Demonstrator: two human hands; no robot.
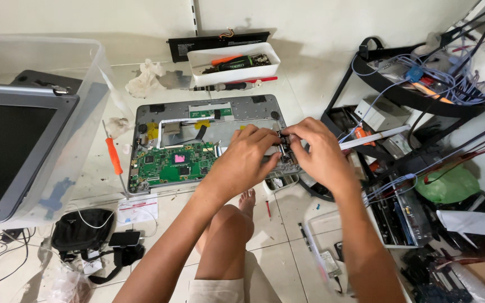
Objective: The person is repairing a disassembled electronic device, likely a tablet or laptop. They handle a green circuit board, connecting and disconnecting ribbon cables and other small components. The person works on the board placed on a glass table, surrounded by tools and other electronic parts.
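Note:
An opened grey laptop base lies on the tiled floor, its green circuit board exposed at the lower left. My left hand and my right hand meet over the base's right side, fingers pinched together on a small dark part between them. What the part is stays unclear; the hands hide most of it. My bare knee and foot show below the hands.
An orange-handled screwdriver lies left of the base. A white tray of tools and a black battery sit behind it. A clear bin with a laptop screen stands left. Shelves with cables and devices crowd the right.

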